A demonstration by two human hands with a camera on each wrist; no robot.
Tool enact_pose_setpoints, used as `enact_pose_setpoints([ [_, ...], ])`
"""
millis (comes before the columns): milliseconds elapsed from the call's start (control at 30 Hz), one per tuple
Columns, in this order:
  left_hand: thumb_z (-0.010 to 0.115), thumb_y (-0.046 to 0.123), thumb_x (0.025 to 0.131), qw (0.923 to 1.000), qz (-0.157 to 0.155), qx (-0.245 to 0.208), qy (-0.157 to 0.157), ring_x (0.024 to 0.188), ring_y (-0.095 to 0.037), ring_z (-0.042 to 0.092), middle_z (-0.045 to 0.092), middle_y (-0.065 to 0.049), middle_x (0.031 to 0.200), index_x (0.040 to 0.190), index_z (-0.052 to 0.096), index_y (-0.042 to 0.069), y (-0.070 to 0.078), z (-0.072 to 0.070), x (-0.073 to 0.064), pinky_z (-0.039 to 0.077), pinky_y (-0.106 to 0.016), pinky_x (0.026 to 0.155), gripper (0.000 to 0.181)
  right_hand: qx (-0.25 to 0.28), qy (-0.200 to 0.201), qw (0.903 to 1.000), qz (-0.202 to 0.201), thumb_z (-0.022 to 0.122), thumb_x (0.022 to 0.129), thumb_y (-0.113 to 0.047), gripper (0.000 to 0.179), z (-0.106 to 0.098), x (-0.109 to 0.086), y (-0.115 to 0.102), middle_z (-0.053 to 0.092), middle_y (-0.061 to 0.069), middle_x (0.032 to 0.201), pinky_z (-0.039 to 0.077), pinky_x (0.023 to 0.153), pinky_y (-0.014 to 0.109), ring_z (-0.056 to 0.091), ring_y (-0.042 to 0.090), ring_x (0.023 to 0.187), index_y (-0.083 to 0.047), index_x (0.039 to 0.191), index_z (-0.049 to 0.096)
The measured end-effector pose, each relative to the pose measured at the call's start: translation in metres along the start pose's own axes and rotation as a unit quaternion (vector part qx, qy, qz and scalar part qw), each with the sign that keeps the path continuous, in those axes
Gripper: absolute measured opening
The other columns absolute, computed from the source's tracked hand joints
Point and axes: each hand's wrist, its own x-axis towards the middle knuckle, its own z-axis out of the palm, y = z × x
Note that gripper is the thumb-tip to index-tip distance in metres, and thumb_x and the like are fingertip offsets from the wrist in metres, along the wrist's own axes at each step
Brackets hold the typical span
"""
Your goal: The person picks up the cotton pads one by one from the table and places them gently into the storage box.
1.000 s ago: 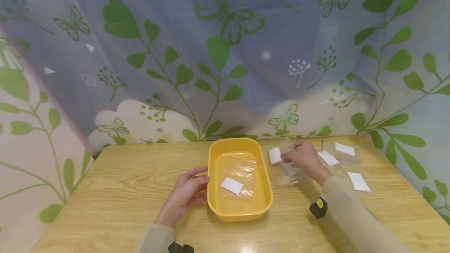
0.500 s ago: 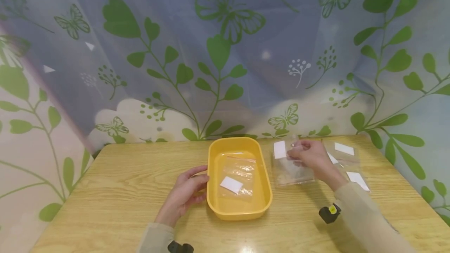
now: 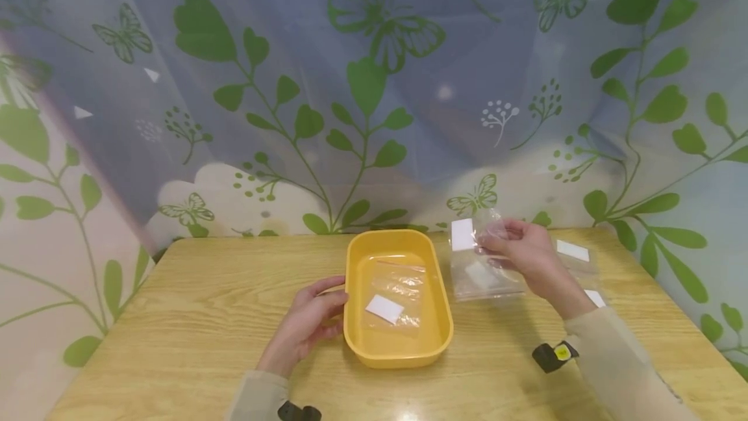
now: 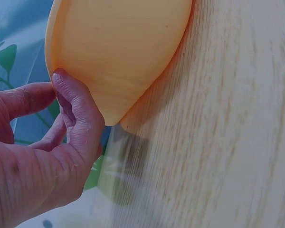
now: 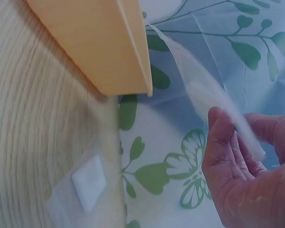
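Observation:
My left hand (image 3: 306, 320) touches the left side of a yellow plastic tub (image 3: 398, 361), its fingertips right at the rim. Inside the tub lies a clear zip bag (image 3: 406, 281) with a white rectangular piece (image 3: 384, 308) in it. To the right of the tub, my right hand (image 3: 528, 258) pinches another clear plastic bag (image 3: 467, 284) between thumb and fingers. That bag is lifted and stands upright, with a white rectangle (image 3: 462, 234) at its upper left. In the right wrist view the held bag (image 5: 194, 80) appears nearly edge-on.
Further clear bags with white pieces (image 3: 573, 250) lie at the table's right, partly hidden by my right hand and forearm. The wooden table (image 3: 234, 291) ends at a patterned curtain (image 3: 280, 148) behind it. A black device (image 3: 555, 356) sits on my right wrist.
My right hand has raised the pinched bag off the table and tilted it upright, moving slightly right and up. A white piece lying on the table now shows behind it. My left hand stays at the tub.

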Motion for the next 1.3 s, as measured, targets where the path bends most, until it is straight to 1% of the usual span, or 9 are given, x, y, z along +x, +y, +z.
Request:
enact_pose_setpoints([
  [133, 0.064, 0.014, 0.096, 1.0000, -0.002, -0.003, -0.004, 0.093, -0.018, 0.067, 0.070, -0.014, 0.116, 0.143, 0.055, 0.007, 0.001, 0.000, -0.002, 0.054, -0.027, 0.069, 0.048, 0.005, -0.010, 0.9999, -0.008, 0.070, 0.096, -0.013, 0.041, 0.010, -0.003, -0.002, 0.068, -0.006, 0.097, 0.061, 0.079, 0.024, 0.072, 0.005, 0.086, 0.004, 0.128, 0.050],
  [400, 0.063, 0.014, 0.097, 0.9999, -0.004, -0.007, -0.007, 0.093, -0.019, 0.067, 0.070, -0.013, 0.116, 0.145, 0.053, 0.007, 0.002, 0.000, -0.002, 0.054, -0.027, 0.068, 0.049, 0.033, -0.041, 0.9985, -0.014, 0.069, 0.096, -0.006, 0.040, 0.041, -0.005, -0.003, 0.072, -0.003, 0.094, 0.062, 0.074, 0.026, 0.074, 0.008, 0.082, 0.007, 0.128, 0.050],
  [567, 0.062, 0.014, 0.097, 1.0000, -0.005, -0.005, -0.007, 0.094, -0.019, 0.066, 0.070, -0.015, 0.118, 0.144, 0.053, 0.007, 0.002, -0.001, -0.002, 0.055, -0.027, 0.069, 0.048, 0.026, -0.053, 0.9982, -0.015, 0.066, 0.096, -0.003, 0.034, 0.062, -0.005, -0.006, 0.073, 0.002, 0.094, 0.062, 0.074, 0.027, 0.075, 0.010, 0.082, 0.007, 0.125, 0.053],
  [800, 0.063, 0.013, 0.097, 0.9999, -0.006, -0.007, -0.010, 0.092, -0.018, 0.066, 0.070, -0.014, 0.115, 0.144, 0.053, 0.007, 0.003, 0.000, -0.002, 0.055, -0.027, 0.069, 0.048, 0.020, -0.065, 0.9976, -0.009, 0.068, 0.094, -0.002, 0.028, 0.088, -0.003, -0.008, 0.071, 0.006, 0.093, 0.063, 0.072, 0.030, 0.076, 0.014, 0.081, 0.005, 0.119, 0.057],
  [967, 0.063, 0.014, 0.097, 0.9998, -0.006, -0.005, -0.017, 0.094, -0.017, 0.067, 0.070, -0.014, 0.118, 0.146, 0.052, 0.007, 0.003, 0.000, -0.003, 0.055, -0.027, 0.069, 0.050, 0.010, -0.075, 0.9971, -0.005, 0.068, 0.093, 0.001, 0.029, 0.106, -0.004, -0.012, 0.070, 0.014, 0.097, 0.064, 0.073, 0.034, 0.077, 0.020, 0.083, 0.006, 0.120, 0.058],
  [1133, 0.064, 0.014, 0.096, 0.9999, -0.005, -0.009, -0.013, 0.093, -0.018, 0.066, 0.070, -0.012, 0.115, 0.144, 0.053, 0.008, 0.002, -0.001, -0.002, 0.055, -0.027, 0.069, 0.050, -0.004, -0.088, 0.9961, -0.002, 0.069, 0.092, 0.003, 0.030, 0.119, -0.003, -0.016, 0.069, 0.018, 0.100, 0.064, 0.073, 0.035, 0.077, 0.022, 0.084, 0.007, 0.119, 0.058],
  [1300, 0.065, 0.014, 0.095, 0.9999, -0.005, -0.010, -0.010, 0.091, -0.017, 0.066, 0.071, -0.010, 0.111, 0.143, 0.054, 0.008, 0.001, 0.000, -0.001, 0.054, -0.027, 0.069, 0.049, -0.007, -0.089, 0.9960, -0.002, 0.069, 0.091, 0.005, 0.027, 0.128, -0.002, -0.014, 0.067, 0.018, 0.098, 0.064, 0.072, 0.035, 0.077, 0.023, 0.083, 0.007, 0.117, 0.059],
])
